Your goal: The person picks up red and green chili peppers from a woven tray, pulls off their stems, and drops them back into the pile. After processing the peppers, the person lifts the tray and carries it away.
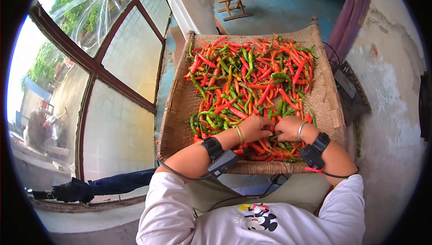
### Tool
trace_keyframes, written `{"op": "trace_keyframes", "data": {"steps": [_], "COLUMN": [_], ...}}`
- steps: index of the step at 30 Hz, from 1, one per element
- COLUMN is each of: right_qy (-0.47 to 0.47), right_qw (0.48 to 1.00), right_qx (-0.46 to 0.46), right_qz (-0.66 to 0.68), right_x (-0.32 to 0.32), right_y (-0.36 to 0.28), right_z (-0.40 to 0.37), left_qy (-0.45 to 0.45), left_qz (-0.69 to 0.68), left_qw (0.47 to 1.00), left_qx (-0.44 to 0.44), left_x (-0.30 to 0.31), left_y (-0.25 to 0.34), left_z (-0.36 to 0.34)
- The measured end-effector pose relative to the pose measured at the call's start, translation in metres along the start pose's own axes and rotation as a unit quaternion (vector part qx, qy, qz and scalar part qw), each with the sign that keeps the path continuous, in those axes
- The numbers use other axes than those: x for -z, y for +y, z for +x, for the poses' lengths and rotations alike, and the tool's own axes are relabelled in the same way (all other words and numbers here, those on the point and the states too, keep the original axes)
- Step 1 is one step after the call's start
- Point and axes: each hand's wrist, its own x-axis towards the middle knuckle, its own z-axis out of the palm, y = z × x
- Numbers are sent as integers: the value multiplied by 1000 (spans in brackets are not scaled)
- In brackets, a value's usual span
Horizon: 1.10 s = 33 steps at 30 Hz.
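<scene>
So the chili peppers (247, 83), mostly red with a bunch of green ones, are spread in a big woven tray (332, 99) right over the person's lap. Left hand (254, 129) is at about 6 o'clock on the pile, right hand (289, 128) around 5, both down among the peppers. Fingers are bent in and the fingertips nearly meet, but I can't tell how tight either grip is or what's in it (the fingers cover that spot). There's a gold bangle (240, 135) on the left wrist and a silver one (300, 131) on the right. Further out: small stool (234, 4) at 12, purple curtain (353, 15) near 1, paned window (96, 67) around 9 to 10, dark folded umbrella (119, 184) at 8.
</scene>
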Motion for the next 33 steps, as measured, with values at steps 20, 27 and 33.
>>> {"op": "trace_keyframes", "data": {"steps": [20, 27, 33], "right_qy": [193, 121, 271], "right_qw": [568, 501, 584], "right_qx": [90, 95, 2], "right_qz": [795, 852, 765], "right_x": [16, 5, 11], "right_y": [20, 1, 46], "right_z": [-16, 0, -5], "left_qy": [89, 131, 163], "left_qz": [-279, -234, -173], "left_qw": [956, 963, 970], "left_qx": [30, -22, 46], "left_x": [4, 8, 3], "left_y": [24, 30, 10], "left_z": [-4, -7, 2]}}
